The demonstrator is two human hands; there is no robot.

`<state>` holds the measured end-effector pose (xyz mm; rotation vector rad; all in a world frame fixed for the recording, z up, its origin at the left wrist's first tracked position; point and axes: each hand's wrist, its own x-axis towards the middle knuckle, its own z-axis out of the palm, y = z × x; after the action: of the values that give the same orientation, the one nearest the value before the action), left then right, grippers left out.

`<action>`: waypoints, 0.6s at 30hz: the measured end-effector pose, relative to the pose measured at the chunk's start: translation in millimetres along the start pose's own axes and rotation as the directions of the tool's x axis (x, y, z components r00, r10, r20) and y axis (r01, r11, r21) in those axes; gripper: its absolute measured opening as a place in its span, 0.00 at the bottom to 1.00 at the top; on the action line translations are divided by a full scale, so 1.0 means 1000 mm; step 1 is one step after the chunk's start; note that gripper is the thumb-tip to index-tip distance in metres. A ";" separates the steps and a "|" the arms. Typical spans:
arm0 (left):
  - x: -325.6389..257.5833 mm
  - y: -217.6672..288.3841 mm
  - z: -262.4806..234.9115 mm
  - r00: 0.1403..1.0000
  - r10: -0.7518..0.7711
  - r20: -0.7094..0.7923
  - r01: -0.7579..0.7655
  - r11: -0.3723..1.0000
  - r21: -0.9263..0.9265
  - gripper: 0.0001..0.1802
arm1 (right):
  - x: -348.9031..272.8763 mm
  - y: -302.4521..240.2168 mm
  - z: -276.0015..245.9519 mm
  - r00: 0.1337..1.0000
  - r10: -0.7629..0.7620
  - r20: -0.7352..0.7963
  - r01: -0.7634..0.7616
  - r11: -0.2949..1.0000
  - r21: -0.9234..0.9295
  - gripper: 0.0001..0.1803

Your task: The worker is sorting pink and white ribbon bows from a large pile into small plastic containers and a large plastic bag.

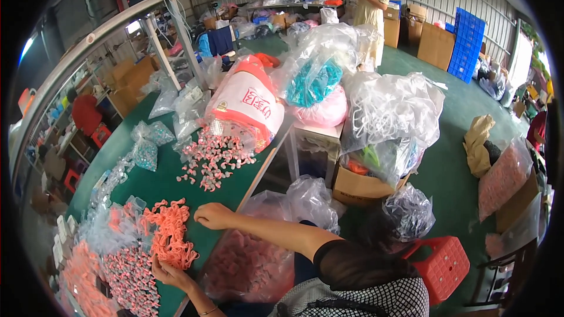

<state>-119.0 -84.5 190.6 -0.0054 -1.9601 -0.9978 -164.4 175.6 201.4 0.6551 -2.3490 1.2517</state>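
On the green table lies a pile of coral-coloured cord loops [171, 232]. My left hand [168, 272] is at the pile's near edge, its fingers curled and close together beside the cords; what they hold is too small to make out. Just right of the pile, my right hand [214, 216] hovers with its fingers drawn together, and anything in them is hidden. Left of the cords is a heap of small grey and coral pieces [130, 282]. Another spread of small pink and grey pieces [214, 158] spills from a red and white sack [249, 97] farther back.
Clear plastic bags [108, 229] crowd the table's left side. A bag of coral pieces [249, 264] sits below the table edge. Stuffed bags and a cardboard box [367, 186] stand to the right, near a red stool [443, 270]. Another person [371, 12] stands at the back.
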 end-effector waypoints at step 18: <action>0.005 0.030 -0.014 0.954 0.264 0.144 -0.286 0.944 0.162 0.17 | -0.002 -0.001 -0.006 1.000 0.000 -0.010 0.000 1.000 0.014 0.06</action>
<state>-101.1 -74.9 216.9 -0.2373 -2.0849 -0.6459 -161.2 180.7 204.3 0.6519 -2.3345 1.2703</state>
